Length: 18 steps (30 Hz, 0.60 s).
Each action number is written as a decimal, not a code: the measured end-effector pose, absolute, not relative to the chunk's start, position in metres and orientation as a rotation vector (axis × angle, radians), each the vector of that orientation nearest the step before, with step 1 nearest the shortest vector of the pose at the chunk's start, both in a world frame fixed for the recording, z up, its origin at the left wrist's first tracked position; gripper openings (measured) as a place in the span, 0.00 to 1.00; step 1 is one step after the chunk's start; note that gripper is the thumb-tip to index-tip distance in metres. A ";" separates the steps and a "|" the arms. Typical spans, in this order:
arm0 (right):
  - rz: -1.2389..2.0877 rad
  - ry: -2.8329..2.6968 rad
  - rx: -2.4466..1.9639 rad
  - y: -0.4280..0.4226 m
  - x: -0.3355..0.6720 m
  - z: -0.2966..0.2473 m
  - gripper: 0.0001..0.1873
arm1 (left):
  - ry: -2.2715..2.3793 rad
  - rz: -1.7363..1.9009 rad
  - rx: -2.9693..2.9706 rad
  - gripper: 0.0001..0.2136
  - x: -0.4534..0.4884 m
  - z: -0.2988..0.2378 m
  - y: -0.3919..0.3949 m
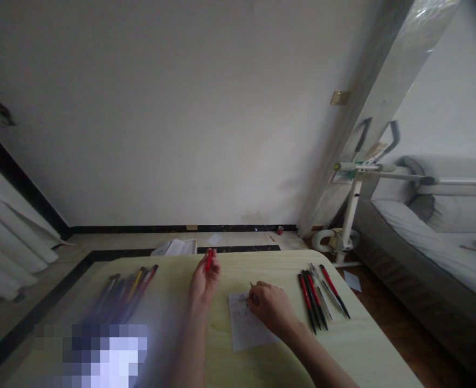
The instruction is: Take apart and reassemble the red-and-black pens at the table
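My left hand is raised over the far part of the table, its fingers closed around a short red piece that looks like a pen cap. On the note paper, which bears handwriting near its top, rests my right hand. Its fingers are pinched around a thin pen; only a small end shows, and the rest is hidden by the hand. To the right lie several red-and-black pens and clear ones, side by side. Another row of pens on the left is blurred, with yellow and red ones among them.
The pale wooden table has rounded far corners. Beyond it are a box with white papers on the floor and a plain wall. An exercise machine and a grey sofa stand at right; a bright pixelated patch covers the lower left.
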State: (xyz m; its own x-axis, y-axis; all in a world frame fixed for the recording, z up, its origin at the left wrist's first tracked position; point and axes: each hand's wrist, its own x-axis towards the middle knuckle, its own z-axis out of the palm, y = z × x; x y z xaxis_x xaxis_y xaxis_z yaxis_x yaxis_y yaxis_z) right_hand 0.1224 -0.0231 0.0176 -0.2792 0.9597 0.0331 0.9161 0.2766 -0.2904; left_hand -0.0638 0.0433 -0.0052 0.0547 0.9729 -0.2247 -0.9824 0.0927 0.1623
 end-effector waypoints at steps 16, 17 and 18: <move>1.478 -1.394 -1.012 0.011 0.071 0.021 0.02 | 0.387 1.540 -0.071 0.08 -0.065 -0.014 0.051; 1.539 -1.312 -0.972 0.012 0.066 0.020 0.03 | 0.377 1.543 -0.059 0.08 -0.066 -0.014 0.051; 1.585 -1.229 -0.944 0.013 0.063 0.019 0.03 | 0.369 1.541 -0.041 0.08 -0.066 -0.015 0.051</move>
State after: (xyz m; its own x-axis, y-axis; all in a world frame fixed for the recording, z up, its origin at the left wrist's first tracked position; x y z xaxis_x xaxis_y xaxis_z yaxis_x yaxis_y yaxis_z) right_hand 0.0626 0.0132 0.0192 -0.3115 0.9492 -0.0452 -0.1923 -0.1095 -0.9752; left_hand -0.0664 0.0510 -0.0150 -0.0138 0.9659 -0.2586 -0.9783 0.0405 0.2034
